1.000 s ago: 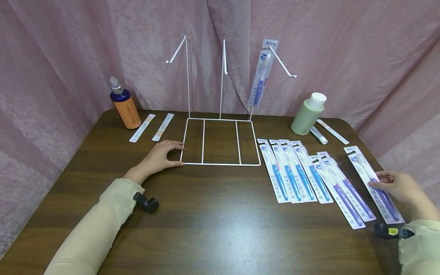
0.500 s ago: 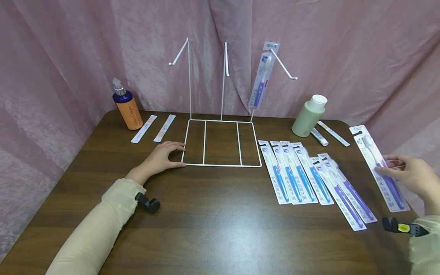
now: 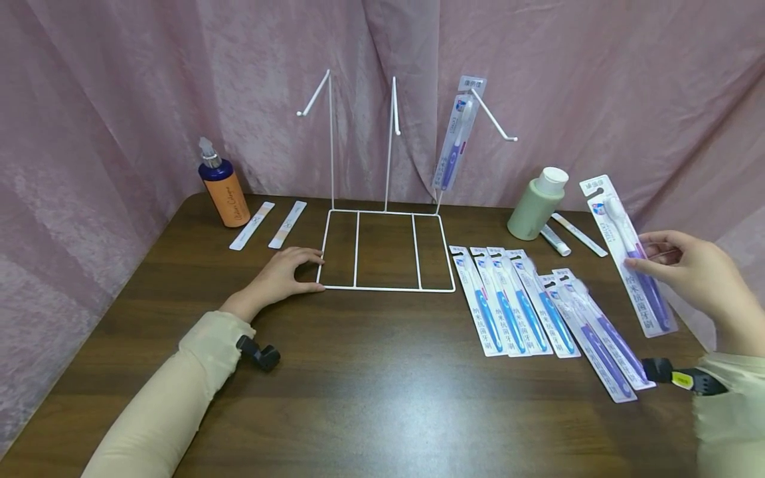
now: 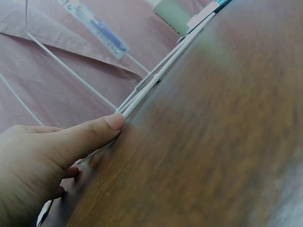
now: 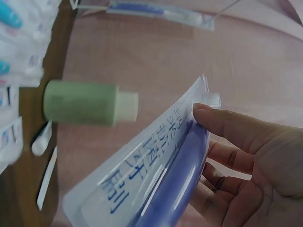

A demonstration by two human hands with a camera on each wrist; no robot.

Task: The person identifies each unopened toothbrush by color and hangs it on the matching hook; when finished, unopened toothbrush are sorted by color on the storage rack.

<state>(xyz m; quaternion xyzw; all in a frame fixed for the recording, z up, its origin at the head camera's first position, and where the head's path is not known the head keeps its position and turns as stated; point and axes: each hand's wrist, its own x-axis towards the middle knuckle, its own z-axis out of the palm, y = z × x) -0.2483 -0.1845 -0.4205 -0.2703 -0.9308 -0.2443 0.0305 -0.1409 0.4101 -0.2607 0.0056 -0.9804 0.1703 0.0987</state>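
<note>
My left hand [image 3: 277, 273] holds the front left corner of a white wire display rack [image 3: 385, 289]; in the left wrist view its thumb presses the rod [image 4: 142, 92]. My right hand [image 3: 696, 272] pinches a packaged purple toothbrush [image 3: 627, 255] above the table at the right, hang-hole end up and tilted left. Close up, the thumb of the right hand [image 5: 246, 142] lies on the clear blister over the purple handle [image 5: 177, 179]. Another packaged purple toothbrush [image 3: 457, 139] hangs on the rack's right hook [image 3: 493, 116]. The middle hook [image 3: 396, 113] and left hook [image 3: 313, 93] carry nothing.
Several packaged blue toothbrushes [image 3: 478, 302] and two purple ones [image 3: 588, 332] lie right of the rack. A green bottle [image 3: 536, 204], a small tube [image 3: 556, 240] and a thin strip [image 3: 580, 234] are behind. An orange pump bottle [image 3: 226, 196] and two strips [image 3: 252, 226] sit at left.
My right hand has lifted the packaged purple toothbrush off the table at the right and carried it upward, then left. The left hand stays at the rack's corner.
</note>
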